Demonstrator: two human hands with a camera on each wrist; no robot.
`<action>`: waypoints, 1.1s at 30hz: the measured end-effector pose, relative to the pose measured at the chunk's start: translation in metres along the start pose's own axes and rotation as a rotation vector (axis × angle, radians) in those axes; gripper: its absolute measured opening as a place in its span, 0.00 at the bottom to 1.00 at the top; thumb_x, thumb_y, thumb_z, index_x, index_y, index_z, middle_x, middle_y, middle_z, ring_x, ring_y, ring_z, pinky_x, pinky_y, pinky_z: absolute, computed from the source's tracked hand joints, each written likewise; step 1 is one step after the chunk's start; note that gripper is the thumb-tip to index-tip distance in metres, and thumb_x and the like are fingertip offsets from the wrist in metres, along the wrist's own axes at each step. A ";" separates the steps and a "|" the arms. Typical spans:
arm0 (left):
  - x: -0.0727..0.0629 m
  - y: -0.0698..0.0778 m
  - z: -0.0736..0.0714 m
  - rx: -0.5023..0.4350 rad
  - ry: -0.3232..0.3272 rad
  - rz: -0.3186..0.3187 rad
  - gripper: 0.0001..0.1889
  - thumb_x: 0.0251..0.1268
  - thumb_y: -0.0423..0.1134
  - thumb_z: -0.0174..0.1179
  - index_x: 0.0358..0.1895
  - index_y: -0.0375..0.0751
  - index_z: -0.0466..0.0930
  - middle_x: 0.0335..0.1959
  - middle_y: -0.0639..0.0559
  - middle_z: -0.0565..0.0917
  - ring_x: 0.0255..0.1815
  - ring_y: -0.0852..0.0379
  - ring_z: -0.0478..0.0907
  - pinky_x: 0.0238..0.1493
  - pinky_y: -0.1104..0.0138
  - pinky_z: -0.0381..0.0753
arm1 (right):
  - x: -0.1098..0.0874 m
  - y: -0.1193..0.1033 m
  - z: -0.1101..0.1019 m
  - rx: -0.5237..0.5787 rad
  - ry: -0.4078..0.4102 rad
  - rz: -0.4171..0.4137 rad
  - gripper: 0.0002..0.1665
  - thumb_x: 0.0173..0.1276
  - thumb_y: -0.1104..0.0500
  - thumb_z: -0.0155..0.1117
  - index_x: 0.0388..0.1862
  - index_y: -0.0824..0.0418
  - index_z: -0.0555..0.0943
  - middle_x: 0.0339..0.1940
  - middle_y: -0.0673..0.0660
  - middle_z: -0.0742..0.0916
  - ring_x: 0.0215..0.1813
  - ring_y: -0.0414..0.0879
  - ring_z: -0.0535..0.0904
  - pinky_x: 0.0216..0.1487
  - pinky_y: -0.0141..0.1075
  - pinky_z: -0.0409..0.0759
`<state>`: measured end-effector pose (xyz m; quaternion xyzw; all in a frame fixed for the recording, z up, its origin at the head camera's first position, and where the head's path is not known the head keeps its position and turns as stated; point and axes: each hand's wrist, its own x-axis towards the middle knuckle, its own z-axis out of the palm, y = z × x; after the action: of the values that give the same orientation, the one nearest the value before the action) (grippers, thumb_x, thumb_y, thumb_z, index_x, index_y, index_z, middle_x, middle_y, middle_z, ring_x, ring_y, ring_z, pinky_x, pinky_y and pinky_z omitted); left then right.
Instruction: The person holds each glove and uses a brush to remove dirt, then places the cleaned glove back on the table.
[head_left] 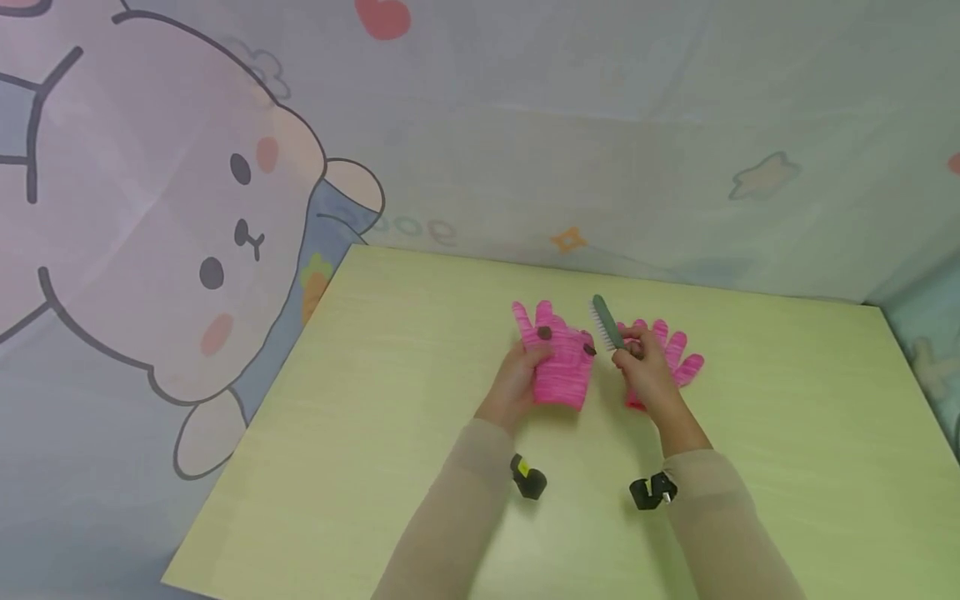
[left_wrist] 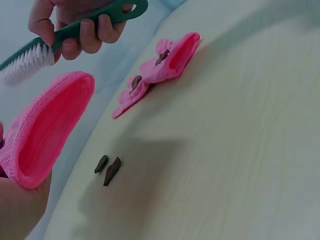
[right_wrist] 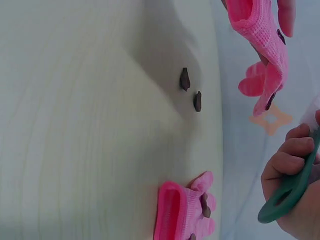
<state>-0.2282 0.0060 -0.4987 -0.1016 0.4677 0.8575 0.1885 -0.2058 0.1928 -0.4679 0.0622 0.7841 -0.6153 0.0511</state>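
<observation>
My left hand (head_left: 513, 383) holds up a pink knitted glove (head_left: 562, 382), thumb across its front, with the cuff open towards me. Dark brown bits (head_left: 544, 332) sit on that glove. In my right hand (head_left: 649, 373) is a green-handled brush (head_left: 607, 322) with white bristles, gripped by the handle. The bristles face the held glove, and a gap separates them. A second pink glove (left_wrist: 172, 62) lies on the table beyond my right hand, also with brown bits on it. Two loose dark brown pieces (left_wrist: 113, 171) lie on the tabletop below the hands.
The pale yellow-green table (head_left: 375, 400) ends at a back edge against a printed cloth (head_left: 600, 150). A large cartoon animal (head_left: 187, 208) is printed on the cloth at left. Black wrist devices (head_left: 529, 480) sit at both sleeves.
</observation>
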 end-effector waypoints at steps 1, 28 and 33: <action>0.000 0.000 -0.001 0.026 0.006 0.012 0.25 0.62 0.32 0.55 0.63 0.42 0.64 0.52 0.46 0.76 0.53 0.51 0.73 0.57 0.62 0.71 | 0.000 0.002 0.000 -0.016 -0.005 -0.012 0.29 0.63 0.64 0.51 0.64 0.66 0.59 0.35 0.54 0.72 0.29 0.38 0.64 0.28 0.27 0.65; -0.002 0.005 -0.006 0.491 0.148 -0.050 0.13 0.66 0.40 0.52 0.46 0.35 0.78 0.25 0.52 0.76 0.23 0.60 0.72 0.24 0.71 0.74 | 0.000 0.012 0.024 -0.390 -0.045 -0.194 0.29 0.60 0.59 0.67 0.62 0.53 0.73 0.46 0.60 0.79 0.42 0.52 0.75 0.36 0.37 0.74; -0.002 0.003 -0.008 0.517 0.150 -0.041 0.12 0.66 0.39 0.51 0.44 0.34 0.78 0.24 0.52 0.76 0.22 0.60 0.71 0.24 0.71 0.73 | -0.001 0.011 0.026 -0.410 -0.024 -0.190 0.28 0.61 0.60 0.66 0.62 0.54 0.73 0.46 0.60 0.80 0.42 0.52 0.75 0.35 0.36 0.74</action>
<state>-0.2276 -0.0024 -0.4999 -0.1228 0.6816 0.6958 0.1902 -0.2032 0.1703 -0.4845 -0.0310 0.8945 -0.4458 0.0136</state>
